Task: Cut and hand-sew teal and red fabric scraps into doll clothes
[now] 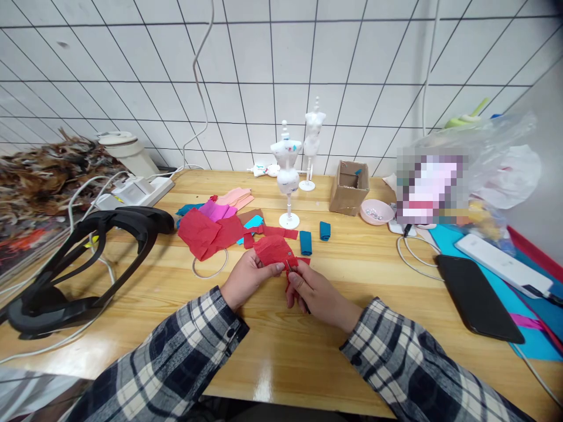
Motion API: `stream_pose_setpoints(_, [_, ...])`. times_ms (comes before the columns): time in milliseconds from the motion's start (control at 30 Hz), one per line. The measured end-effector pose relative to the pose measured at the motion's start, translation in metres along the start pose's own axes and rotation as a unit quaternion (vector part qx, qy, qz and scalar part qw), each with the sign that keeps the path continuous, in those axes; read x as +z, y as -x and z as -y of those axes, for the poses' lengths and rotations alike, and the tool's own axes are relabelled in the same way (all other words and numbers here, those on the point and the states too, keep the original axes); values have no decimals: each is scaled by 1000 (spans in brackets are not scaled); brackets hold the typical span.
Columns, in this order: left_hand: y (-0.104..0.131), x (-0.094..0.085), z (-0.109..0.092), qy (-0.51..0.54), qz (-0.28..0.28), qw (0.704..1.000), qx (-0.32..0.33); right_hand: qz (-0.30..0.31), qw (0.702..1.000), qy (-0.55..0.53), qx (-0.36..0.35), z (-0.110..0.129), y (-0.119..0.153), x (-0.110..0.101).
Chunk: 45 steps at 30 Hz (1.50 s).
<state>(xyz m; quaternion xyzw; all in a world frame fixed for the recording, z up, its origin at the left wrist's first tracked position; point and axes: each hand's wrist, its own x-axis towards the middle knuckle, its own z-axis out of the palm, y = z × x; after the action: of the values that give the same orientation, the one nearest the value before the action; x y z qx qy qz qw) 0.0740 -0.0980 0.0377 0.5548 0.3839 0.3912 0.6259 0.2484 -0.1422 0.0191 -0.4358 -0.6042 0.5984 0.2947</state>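
My left hand (248,275) pinches a red crepe-paper piece (272,249) by its lower left edge. At the piece's right side, my right hand (319,290) is closed around a slim dark tool (289,266) with a metal tip. Most of that tool is hidden by my fingers, so its kind is unclear. A small grey dot shows on the paper near the tip. Just beyond are two rolled dark-blue paper pieces (305,242) and a white miniature dress form (289,176) on a stand. Red paper sheets (204,234) lie to the left.
Behind stand another dress form (313,135), a cardboard box (349,187) and a pink bowl (377,212) of small bits. A black headset frame (132,246) and power strip (149,193) occupy the left. At right lie a black phone (479,299), a white power bank (504,266) and cables.
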Motion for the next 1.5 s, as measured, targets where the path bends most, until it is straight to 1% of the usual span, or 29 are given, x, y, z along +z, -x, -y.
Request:
stream_pose_setpoints(133, [0,0,0,13,-16,1000,11,-7,1000,15,-6,-2,0,0])
stream_pose_setpoints(233, [-1,1,0,16,-31,999,20,-1,1000,10,4,-1,0,0])
stream_pose_setpoints(433, [0,2,-2,20,-15,999,21,11,1000,3,11,0,1,0])
stream_pose_setpoints(700, [-1,-1,2,10,-42,999,14,9,1000,12,12,0,1,0])
stream_pose_setpoints(833, [-1,-1,1,-9,-27,1000,11,6,1000,16,6,-1,1,0])
stream_pose_setpoints(1000, [0,3,-3,0,7,1000,4,-1,1000,22,-3,-2,1,0])
stream_pose_setpoints(1200, [-1,3,-1,20,18,1000,2,-11,999,34,-9,-2,1,0])
stream_pose_setpoints(1500, [0,7,3,20,8,1000,-19,-48,999,26,-2,0,1,2])
